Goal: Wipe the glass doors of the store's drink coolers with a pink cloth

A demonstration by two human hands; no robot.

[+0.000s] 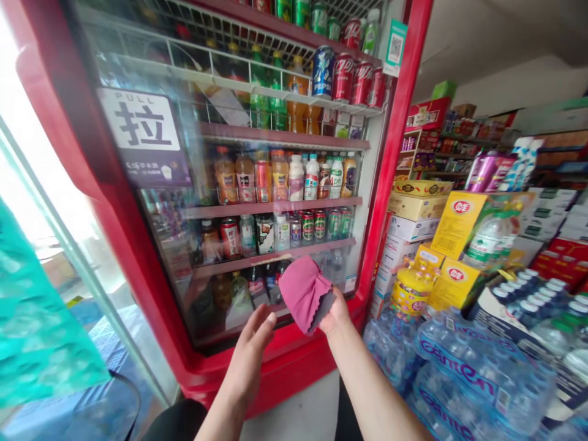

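Observation:
My right hand (pixel 336 313) grips a folded pink cloth (pixel 303 293) with a scalloped edge and a greyish underside. Its fingers are mostly hidden behind the cloth. To the left, my left hand (pixel 252 344) is raised with nothing in it, fingers stretched out and a small gap from the cloth. Both hands are in front of the glass door (pixel 179 245) of a red-framed drinks fridge (pixel 294 352). Behind the glass are shelves of bottles and cans, among them a blue Pepsi can (pixel 323 72). A pull sign (pixel 140 119) is stuck on the door's left side.
Wrapped packs of water bottles (pixel 482 373) are stacked close on the right. Behind them stand yellow cartons (pixel 459 223), a yellow tub (pixel 408 291) and an open box of bottles (pixel 528 324). A turquoise sheet (pixel 41 324) hangs at the left beside a pale upright edge.

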